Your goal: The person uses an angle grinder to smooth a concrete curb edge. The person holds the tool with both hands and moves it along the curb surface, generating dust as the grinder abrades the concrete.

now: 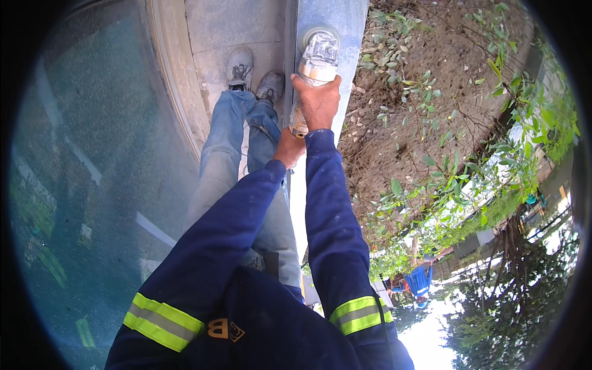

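Note:
An angle grinder (pixel 319 55) coated in pale dust lies along the top of a narrow, pale grey ledge (pixel 350 43), its round head end against that surface. My right hand (pixel 319 103) is closed around the grinder's body, just behind the head. Farther back, my left hand (pixel 290 149) grips the rear of the tool, its fingers partly hidden. Both arms reach forward in dark blue sleeves with yellow-green reflective bands. The disc is mostly covered by the tool's head, and I cannot tell whether it spins.
To the left stands a large dusty glass pane (pixel 92 160) with a pale frame (pixel 176 86). My shoes (pixel 240 66) are on a dusty walkway (pixel 216 24). Beyond the ledge lie soil (pixel 425 105) and leafy plants (pixel 459 179). A person in blue (pixel 419 282) is in the distance.

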Demonstrator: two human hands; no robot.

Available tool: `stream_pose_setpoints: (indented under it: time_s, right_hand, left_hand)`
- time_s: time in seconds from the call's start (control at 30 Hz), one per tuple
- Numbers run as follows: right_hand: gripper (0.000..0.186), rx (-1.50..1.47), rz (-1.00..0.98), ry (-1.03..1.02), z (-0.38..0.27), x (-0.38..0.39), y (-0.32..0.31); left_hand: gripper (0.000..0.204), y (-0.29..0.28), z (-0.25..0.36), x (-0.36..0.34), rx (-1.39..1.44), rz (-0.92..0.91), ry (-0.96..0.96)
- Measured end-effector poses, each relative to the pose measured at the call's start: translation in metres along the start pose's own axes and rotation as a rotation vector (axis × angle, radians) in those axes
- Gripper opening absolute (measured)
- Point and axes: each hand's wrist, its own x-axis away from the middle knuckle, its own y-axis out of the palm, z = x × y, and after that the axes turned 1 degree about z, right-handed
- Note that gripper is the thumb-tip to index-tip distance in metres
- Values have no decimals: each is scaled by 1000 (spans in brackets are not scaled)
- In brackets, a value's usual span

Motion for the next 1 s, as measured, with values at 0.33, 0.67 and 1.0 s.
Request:
stream_pose_setpoints:
  time_s: [0.33, 0.67, 1.0]
  right_hand:
    - [91, -154, 129, -44, -7, -34, -2]
    - [91, -50, -4, -20, -21, -12, 0]
    - [89, -138, 94, -41, 0, -31, -4]
  left_hand:
    - [32, 0, 18, -38, -238, -113, -103]
    - [33, 0, 1, -23, -100, 1, 45]
    - [34, 4, 12, -27, -189, -94, -87]
